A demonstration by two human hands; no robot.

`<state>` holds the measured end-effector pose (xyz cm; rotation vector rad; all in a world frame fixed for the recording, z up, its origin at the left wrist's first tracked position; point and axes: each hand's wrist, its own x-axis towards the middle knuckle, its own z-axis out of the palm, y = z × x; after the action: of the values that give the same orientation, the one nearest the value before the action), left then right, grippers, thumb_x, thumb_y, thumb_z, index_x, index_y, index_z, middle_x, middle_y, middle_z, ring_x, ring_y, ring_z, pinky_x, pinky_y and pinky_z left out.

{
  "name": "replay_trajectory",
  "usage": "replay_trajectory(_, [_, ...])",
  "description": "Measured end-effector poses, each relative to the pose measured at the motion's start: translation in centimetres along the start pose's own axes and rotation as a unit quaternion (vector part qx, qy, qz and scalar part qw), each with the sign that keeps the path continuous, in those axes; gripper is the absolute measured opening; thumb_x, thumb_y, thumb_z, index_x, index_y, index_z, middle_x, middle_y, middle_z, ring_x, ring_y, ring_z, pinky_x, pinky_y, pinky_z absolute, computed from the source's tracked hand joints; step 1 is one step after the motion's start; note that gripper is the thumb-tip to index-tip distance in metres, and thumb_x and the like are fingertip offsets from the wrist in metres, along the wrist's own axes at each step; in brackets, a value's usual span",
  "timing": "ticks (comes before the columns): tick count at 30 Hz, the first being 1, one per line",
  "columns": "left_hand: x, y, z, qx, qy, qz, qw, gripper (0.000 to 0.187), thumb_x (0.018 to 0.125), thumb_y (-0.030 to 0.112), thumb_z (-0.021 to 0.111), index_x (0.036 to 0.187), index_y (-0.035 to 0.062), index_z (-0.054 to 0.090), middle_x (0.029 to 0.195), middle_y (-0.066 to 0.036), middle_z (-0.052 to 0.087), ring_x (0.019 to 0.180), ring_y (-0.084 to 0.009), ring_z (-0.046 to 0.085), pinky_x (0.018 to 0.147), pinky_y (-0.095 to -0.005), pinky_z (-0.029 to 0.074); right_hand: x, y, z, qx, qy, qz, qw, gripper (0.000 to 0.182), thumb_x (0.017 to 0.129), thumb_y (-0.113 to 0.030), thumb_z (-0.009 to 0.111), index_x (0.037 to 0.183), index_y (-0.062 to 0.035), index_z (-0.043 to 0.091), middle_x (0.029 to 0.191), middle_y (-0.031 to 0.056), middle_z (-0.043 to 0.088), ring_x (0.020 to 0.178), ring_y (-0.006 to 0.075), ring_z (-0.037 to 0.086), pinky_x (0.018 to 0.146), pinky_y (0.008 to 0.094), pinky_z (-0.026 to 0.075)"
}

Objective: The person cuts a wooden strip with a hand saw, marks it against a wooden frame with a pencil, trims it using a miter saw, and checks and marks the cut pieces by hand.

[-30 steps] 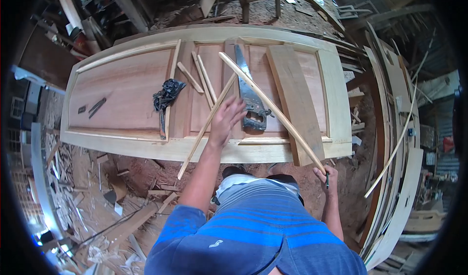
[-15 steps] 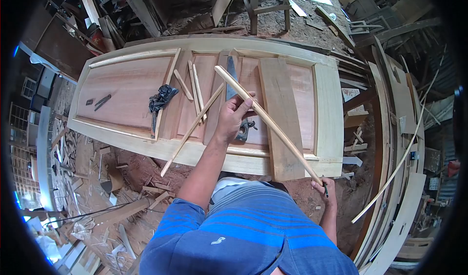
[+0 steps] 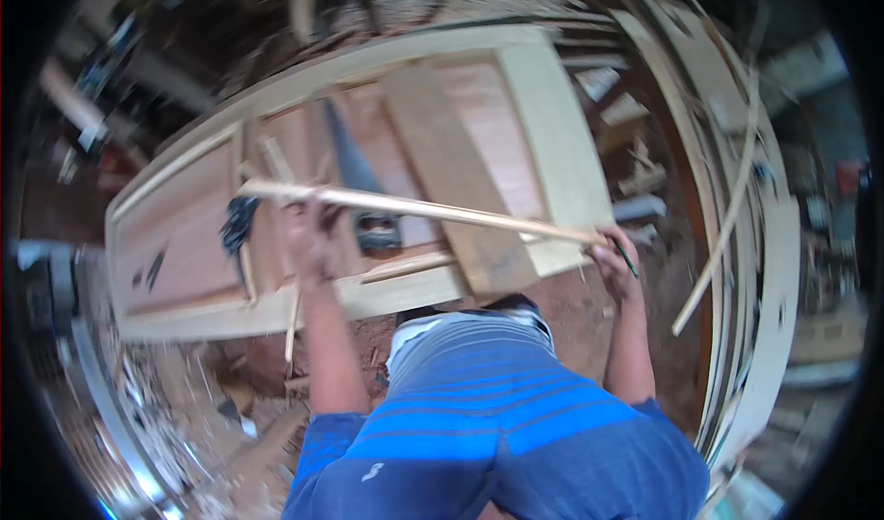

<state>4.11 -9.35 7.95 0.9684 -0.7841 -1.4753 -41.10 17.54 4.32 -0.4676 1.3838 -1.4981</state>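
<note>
A long thin wooden strip [image 3: 442, 210] spans between my two hands above the panelled door [image 3: 571, 133]. Near its left end my left hand [image 3: 313, 234], blurred, is closed on the strip. At the other end my right hand [image 3: 617, 260] grips the strip together with a dark pencil-like tool [image 3: 627, 257]. Beneath the strip, a handsaw [image 3: 350, 156] lies on the door beside a wide board [image 3: 456, 161] laid across it. A crumpled black plastic bag [image 3: 239, 222] rests on the door left of my left hand.
Long planks [image 3: 727, 207] stand along the right side, with a thin pole [image 3: 732, 234] leaning over them. Wood scraps [image 3: 643, 165] lie between door and planks. More offcuts and shavings litter the ground at the lower left. Small dark tools [image 3: 155, 268] lie on the door's left panel.
The strip has turned from a steep diagonal to nearly level. My left hand has moved left and down, my right hand up. The view has shifted and blurred.
</note>
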Motion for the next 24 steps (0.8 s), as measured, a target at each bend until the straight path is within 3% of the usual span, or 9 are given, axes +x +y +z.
replay_trajectory(2, [1.8, -1.1, -5.9, -0.013, -0.028, -0.032, 0.999, 0.026, 0.106, 0.018, 0.064, 0.128, 0.0044, 0.062, 0.109, -0.008, 0.070, 0.101, -0.0190, 0.070, 0.093, -0.0369, 0.060, -0.5, -2.2, 2.4, 0.023, -0.014, -0.050, 0.998, 0.055, 0.084, -0.005, 0.080, 0.133, 0.0063, 0.058, 0.115, 0.0174, 0.071, 0.105, 0.0266, 0.073, 0.099, 0.0416, 0.059])
replay_trajectory(4, [1.4, -0.8, -7.0, -0.049, 0.042, -0.025, 0.998, 0.034, 0.106, 0.020, 0.065, 0.133, -0.0003, 0.060, 0.110, -0.010, 0.071, 0.101, -0.0199, 0.071, 0.093, -0.0352, 0.061, -0.7, -3.5, 4.7, 0.059, -0.048, -0.071, 0.995, 0.051, 0.089, -0.003, 0.077, 0.135, 0.0060, 0.059, 0.114, 0.0174, 0.073, 0.105, 0.0264, 0.074, 0.098, 0.0414, 0.061])
replay_trajectory(6, [0.8, -0.5, -8.0, -0.060, 0.037, -0.038, 0.997, 0.037, 0.106, 0.020, 0.065, 0.134, -0.0032, 0.060, 0.113, -0.013, 0.073, 0.104, -0.0215, 0.072, 0.093, -0.0336, 0.063, -0.8, -3.9, 6.6, 0.067, -0.056, -0.107, 0.990, 0.048, 0.091, -0.004, 0.076, 0.135, 0.0055, 0.060, 0.113, 0.0171, 0.073, 0.104, 0.0261, 0.075, 0.097, 0.0402, 0.062])
replay_trajectory(16, [0.5, -3.2, -13.1, -0.059, 0.055, -0.104, 0.991, 0.025, 0.104, 0.018, 0.067, 0.118, -0.0021, 0.068, 0.111, -0.013, 0.074, 0.103, -0.0223, 0.074, 0.093, -0.0335, 0.064, -2.2, -3.5, 9.2, 0.027, 0.001, -0.135, 0.990, 0.034, 0.102, -0.014, 0.068, 0.129, 0.0055, 0.065, 0.109, 0.0171, 0.074, 0.100, 0.0251, 0.076, 0.092, 0.0383, 0.063])
replay_trajectory(18, [0.1, -3.8, -13.5, 0.105, 0.095, -0.133, 0.981, 0.037, 0.099, 0.025, 0.074, 0.122, -0.0034, 0.064, 0.114, -0.015, 0.072, 0.103, -0.0238, 0.073, 0.096, -0.0331, 0.061, -2.3, -2.8, 8.8, 0.036, 0.022, -0.116, 0.992, 0.034, 0.104, -0.016, 0.067, 0.130, 0.0056, 0.065, 0.108, 0.0179, 0.074, 0.100, 0.0252, 0.076, 0.092, 0.0384, 0.063])
replay_trajectory(20, [-0.7, -4.4, -13.3, 0.313, 0.161, -0.140, 0.926, 0.049, 0.097, 0.028, 0.077, 0.128, -0.0061, 0.060, 0.121, -0.018, 0.070, 0.107, -0.0276, 0.072, 0.100, -0.0352, 0.058, -2.4, -2.2, 8.4, 0.041, 0.038, -0.115, 0.992, 0.038, 0.104, -0.019, 0.066, 0.131, 0.0073, 0.063, 0.108, 0.0187, 0.073, 0.098, 0.0255, 0.076, 0.092, 0.0392, 0.063])
replay_trajectory(21, [-2.5, -4.3, -11.1, 0.425, 0.144, 0.052, 0.892, 0.067, 0.094, 0.031, 0.081, 0.138, -0.0114, 0.053, 0.135, -0.024, 0.063, 0.121, -0.0358, 0.065, 0.109, -0.0418, 0.049, -2.5, -1.9, 8.0, 0.020, 0.044, -0.104, 0.993, 0.039, 0.104, -0.020, 0.066, 0.132, 0.0073, 0.061, 0.110, 0.0171, 0.072, 0.098, 0.0250, 0.075, 0.091, 0.0396, 0.062])
replay_trajectory(22, [-3.1, -6.0, -11.5, 0.560, 0.205, 0.134, 0.792, 0.070, 0.093, 0.031, 0.081, 0.141, -0.0114, 0.051, 0.140, -0.026, 0.060, 0.129, -0.0375, 0.059, 0.113, -0.0446, 0.044, -2.6, -1.6, 7.7, 0.000, 0.047, -0.094, 0.994, 0.040, 0.104, -0.020, 0.066, 0.133, 0.0072, 0.060, 0.111, 0.0155, 0.071, 0.098, 0.0245, 0.074, 0.091, 0.0401, 0.062])
replay_trajectory(24, [-5.4, -4.9, -9.4, 0.602, 0.138, 0.159, 0.770, 0.074, 0.092, 0.031, 0.081, 0.146, -0.0085, 0.050, 0.147, -0.027, 0.055, 0.139, -0.0384, 0.051, 0.118, -0.0481, 0.038, -2.9, -1.3, 8.1, -0.014, 0.041, -0.092, 0.995, 0.042, 0.103, -0.022, 0.067, 0.132, 0.0079, 0.061, 0.109, 0.0166, 0.072, 0.096, 0.0254, 0.075, 0.091, 0.0401, 0.062])
